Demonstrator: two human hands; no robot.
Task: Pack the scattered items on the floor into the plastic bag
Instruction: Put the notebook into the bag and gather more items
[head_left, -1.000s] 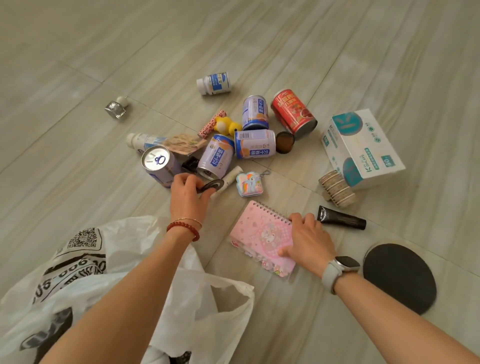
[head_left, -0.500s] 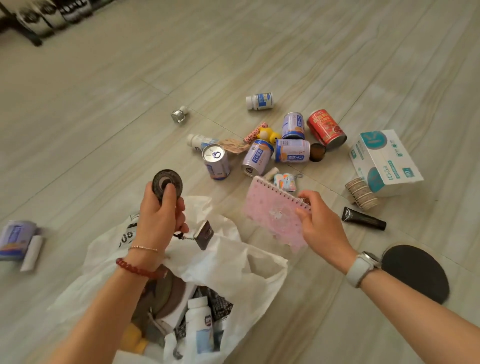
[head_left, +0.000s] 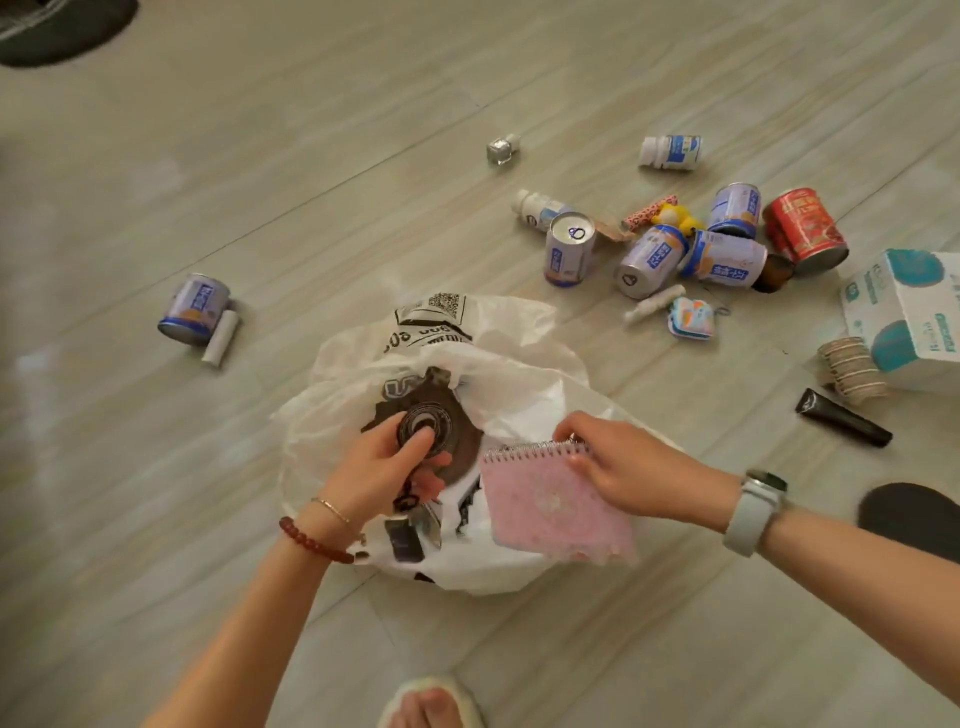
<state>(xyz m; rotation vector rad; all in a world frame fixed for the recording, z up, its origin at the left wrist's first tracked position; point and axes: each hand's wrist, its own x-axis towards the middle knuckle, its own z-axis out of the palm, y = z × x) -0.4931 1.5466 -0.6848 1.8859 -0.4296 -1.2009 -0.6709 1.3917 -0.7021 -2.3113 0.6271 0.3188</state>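
- Right now, left hand (head_left: 387, 465) is over the mouth of the white plastic bag (head_left: 524, 395), fingers curled round a dark round tape roll (head_left: 425, 427); thumb lies across its face.
- Small dark keychain tag (head_left: 404, 540) dangles below the same hand, just over the bag's near edge.
- Right hand (head_left: 631, 470) pinches the pink spiral notebook (head_left: 553, 506) at its wire-bound top, thumb under, fingers on top; notebook is tilted over the bag's right side, lower end hanging past the rim.
- Bag sits on the floor (head_left: 208, 156) between both arms, mouth open, printed w/ black text & a QR code.
- Loose items on the floor, upper right: upright can (head_left: 569, 249), more blue-label cans on their sides, red can (head_left: 805, 231), white pill bottle (head_left: 670, 152), small square bottle (head_left: 503, 149), box w/ teal print (head_left: 906, 317), stack of paper cups (head_left: 852, 370), black tube (head_left: 841, 425).
- Off to the left, well apart from the rest: one more blue can (head_left: 193, 309) w/ a white tube (head_left: 221, 338) touching it.
- Toes in a slipper (head_left: 431, 701) at bottom edge.
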